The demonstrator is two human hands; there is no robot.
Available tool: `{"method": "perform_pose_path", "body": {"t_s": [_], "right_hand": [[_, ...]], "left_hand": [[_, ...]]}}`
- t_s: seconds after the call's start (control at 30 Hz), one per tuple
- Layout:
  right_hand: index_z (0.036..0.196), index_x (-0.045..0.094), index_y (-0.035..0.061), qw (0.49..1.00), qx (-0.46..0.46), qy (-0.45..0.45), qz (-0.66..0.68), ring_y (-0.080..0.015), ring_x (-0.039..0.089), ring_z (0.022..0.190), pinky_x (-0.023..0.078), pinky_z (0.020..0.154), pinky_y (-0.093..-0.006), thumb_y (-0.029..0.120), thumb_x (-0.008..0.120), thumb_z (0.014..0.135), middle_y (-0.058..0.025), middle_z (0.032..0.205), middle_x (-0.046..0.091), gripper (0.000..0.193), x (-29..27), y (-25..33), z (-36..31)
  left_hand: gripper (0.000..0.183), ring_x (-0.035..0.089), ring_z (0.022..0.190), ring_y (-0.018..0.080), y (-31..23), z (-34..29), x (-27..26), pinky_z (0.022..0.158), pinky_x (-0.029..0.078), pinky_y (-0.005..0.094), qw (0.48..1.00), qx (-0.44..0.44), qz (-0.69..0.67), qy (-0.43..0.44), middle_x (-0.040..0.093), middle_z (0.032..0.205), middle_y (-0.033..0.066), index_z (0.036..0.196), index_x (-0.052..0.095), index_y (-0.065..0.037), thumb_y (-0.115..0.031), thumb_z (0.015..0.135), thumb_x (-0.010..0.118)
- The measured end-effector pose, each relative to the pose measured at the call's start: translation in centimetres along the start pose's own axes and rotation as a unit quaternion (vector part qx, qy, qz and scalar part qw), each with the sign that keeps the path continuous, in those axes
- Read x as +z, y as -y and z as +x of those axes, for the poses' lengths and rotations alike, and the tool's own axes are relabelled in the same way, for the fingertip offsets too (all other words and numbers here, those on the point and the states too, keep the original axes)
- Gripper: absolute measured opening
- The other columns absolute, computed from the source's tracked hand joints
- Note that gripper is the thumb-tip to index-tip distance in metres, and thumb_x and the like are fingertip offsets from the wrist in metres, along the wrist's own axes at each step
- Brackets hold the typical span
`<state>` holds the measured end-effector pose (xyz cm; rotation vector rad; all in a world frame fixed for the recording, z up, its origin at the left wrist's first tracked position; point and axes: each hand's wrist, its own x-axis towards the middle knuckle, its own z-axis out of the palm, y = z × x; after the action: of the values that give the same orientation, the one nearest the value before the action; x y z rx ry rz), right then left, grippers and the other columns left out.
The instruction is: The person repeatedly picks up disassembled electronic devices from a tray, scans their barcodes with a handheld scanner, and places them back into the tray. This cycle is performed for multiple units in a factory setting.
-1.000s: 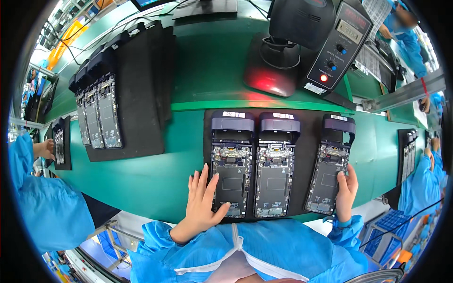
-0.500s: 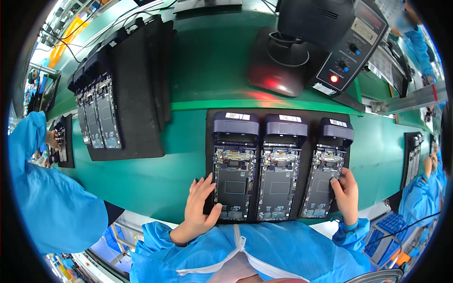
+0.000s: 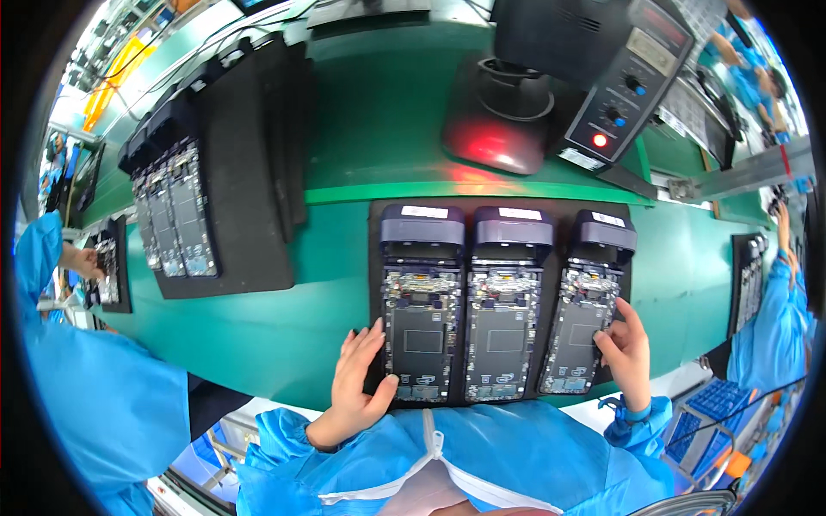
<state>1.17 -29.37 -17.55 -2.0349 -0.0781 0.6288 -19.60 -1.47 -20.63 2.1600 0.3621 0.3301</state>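
Note:
Three opened handheld devices with bare circuit boards and dark purple hoods at their far ends lie side by side on a black mat point(image 3: 551, 378). My left hand point(image 3: 357, 387), fingers stretched, rests along the left edge of the left device point(image 3: 424, 340), its thumb near that device's lower corner. The middle device point(image 3: 505, 340) is untouched between my hands. My right hand point(image 3: 628, 353) is at the right edge of the right device point(image 3: 574, 331), which lies slightly slanted. Its thumb touches the edge, with the index finger apart and pointing up the side.
A black box with knobs and a red light point(image 3: 624, 95) stands behind, beside a dark stand point(image 3: 495, 129). Another black mat point(image 3: 245, 172) at left carries several similar devices point(image 3: 176, 211). Co-workers in blue sit at the left point(image 3: 112, 387) and right point(image 3: 761, 327).
My right thumb has slid slightly down the right device's edge, and the index finger has stretched further up. The whole view has shifted a little. The co-worker's hand at left has lifted slightly.

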Motion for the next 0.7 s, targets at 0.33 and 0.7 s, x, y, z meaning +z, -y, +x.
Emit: {"method": "perform_pose_path", "body": {"t_s": [0.33,0.7], "right_hand": [[0.120,0.036,-0.0068,1.000,-0.028,0.000,-0.003,-0.0053,0.043,0.048,0.034,0.044,-0.0200,0.002,0.058,0.074,-0.0009,0.056,0.048,0.052,-0.2,-0.6,0.1],[0.119,0.037,-0.0063,0.991,-0.104,0.025,-0.081,-0.0117,0.047,0.046,0.037,0.044,-0.0250,0.004,0.059,0.071,-0.0067,0.053,0.049,0.053,0.7,-0.3,0.1]], "left_hand": [[0.052,0.043,0.112,0.0367,0.7,-0.2,0.1,0.099,0.021,0.0469,1.000,0.003,0.009,0.005,0.045,0.120,0.0228,0.114,0.044,0.005,-0.008,0.065,0.056],[0.057,0.036,0.115,0.0328,0.5,-0.8,-0.8,0.100,0.018,0.0458,0.997,0.024,-0.003,0.067,0.042,0.127,0.0100,0.123,0.041,-0.003,-0.024,0.073,0.057]]}}
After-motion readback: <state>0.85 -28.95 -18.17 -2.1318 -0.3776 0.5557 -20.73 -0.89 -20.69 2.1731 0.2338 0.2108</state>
